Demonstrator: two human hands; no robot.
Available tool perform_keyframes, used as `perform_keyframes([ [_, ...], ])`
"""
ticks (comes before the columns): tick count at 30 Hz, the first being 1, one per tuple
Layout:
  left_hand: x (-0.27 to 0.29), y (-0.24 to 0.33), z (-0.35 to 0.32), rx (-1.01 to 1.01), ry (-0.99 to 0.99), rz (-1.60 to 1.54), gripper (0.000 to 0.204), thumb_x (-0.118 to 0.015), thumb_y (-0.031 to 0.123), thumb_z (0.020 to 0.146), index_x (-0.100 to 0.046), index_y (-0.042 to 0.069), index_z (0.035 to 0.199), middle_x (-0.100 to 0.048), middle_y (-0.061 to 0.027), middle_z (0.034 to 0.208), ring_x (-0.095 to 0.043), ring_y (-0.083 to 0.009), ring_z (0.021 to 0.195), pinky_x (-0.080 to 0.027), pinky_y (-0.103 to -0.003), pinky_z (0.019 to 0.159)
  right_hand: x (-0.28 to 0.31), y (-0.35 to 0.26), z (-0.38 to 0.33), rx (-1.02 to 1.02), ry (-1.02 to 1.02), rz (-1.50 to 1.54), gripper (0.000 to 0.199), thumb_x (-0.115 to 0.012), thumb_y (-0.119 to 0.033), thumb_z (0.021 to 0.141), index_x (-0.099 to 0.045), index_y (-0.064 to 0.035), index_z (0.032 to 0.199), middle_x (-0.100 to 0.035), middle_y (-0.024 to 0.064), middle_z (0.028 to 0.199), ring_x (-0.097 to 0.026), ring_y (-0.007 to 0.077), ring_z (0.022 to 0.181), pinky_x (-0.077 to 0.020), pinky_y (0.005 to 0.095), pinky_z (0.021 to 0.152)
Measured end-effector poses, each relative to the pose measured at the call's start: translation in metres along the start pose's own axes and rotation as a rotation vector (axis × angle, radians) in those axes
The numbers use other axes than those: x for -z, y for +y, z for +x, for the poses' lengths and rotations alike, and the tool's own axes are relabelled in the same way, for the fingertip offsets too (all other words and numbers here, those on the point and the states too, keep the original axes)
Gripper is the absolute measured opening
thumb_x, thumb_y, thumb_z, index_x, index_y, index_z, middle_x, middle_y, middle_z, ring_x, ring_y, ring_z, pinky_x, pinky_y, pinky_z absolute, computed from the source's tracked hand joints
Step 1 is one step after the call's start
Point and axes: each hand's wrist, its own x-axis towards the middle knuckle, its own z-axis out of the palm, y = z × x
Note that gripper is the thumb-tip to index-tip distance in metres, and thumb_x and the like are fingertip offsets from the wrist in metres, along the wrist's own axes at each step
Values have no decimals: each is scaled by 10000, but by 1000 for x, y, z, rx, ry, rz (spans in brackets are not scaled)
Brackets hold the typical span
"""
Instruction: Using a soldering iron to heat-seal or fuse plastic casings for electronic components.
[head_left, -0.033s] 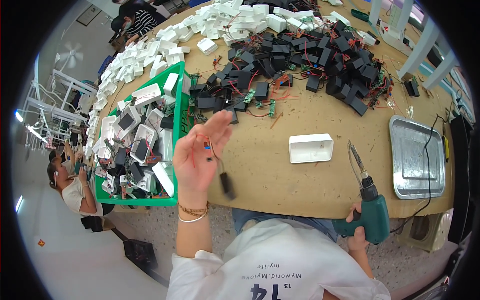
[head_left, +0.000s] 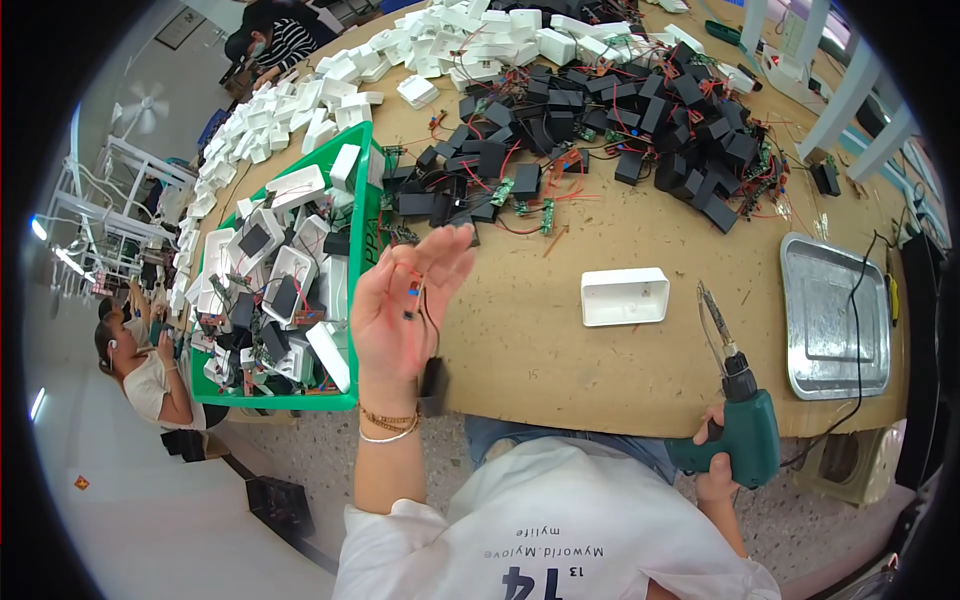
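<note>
My left hand [head_left: 405,300] is raised palm up over the table's near edge, right beside the green crate. Its fingers curl toward the thumb around a small wired electronic part [head_left: 413,291] with a blue component and red wires. From it a black box [head_left: 433,385], blurred, dangles on a dark lead beside my wrist. My right hand [head_left: 716,470] grips a green pistol-shaped soldering gun [head_left: 752,440], its metal tip pointing away from me over the table. An open white plastic case [head_left: 625,305] lies between the two hands, apart from both.
The green crate [head_left: 362,300] holds white cases with black boxes and wiring. Black boxes with circuit boards [head_left: 640,120] are heaped at the back, beside piled white cases [head_left: 480,45]. A metal tray [head_left: 840,375] and a power cord lie right. Other people work far left.
The black box has swung left and nearer my left wrist. The left hand's fingers have shifted slightly; the soldering gun stays in place.
</note>
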Motion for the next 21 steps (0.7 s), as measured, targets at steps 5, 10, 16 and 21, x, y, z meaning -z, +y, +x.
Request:
perform_keyframes([
  [5, 22, -11, 0, 232, 162, 67, 220, -502, 200, 953, -603, 7, 981, -637, -75, 952, -625, -194, 898, -489, -387, 876, 2, 3, -4, -14, 26, 61, 555, -594, -411, 811, -522, 47, 1116, -522, 112, 1009, -526, 157, 717, -437, 345, 791],
  [10, 23, -37, 3, -53, 508, 831, 240, -562, 199, 927, -572, 7, 1072, -604, -93, 1000, -583, -175, 921, -462, -352, 847, -2, 0, -1, 2, 19, 58, 550, -578, -395, 826, -509, 57, 1132, -532, 118, 1002, -529, 158, 718, -437, 345, 791],
  [16, 20, -27, -26, -571, 362, 1847, 224, -653, 140, 811, -565, -10, 952, -559, -136, 889, -515, -275, 794, -421, -357, 724, 2, 4, -2, 13, 7, 11, 560, -564, -403, 834, -509, 66, 1134, -536, 119, 999, -530, 154, 716, -433, 361, 815],
  [21, 25, -39, -36, 4, 70, 1608, 77, -632, 69, 821, -598, 6, 850, -536, -97, 840, -541, -217, 679, -450, -301, 626, -5, -3, 0, -5, 22, 12, 593, -578, -454, 824, -530, 50, 1132, -547, 92, 946, -519, 140, 725, -422, 327, 768],
])
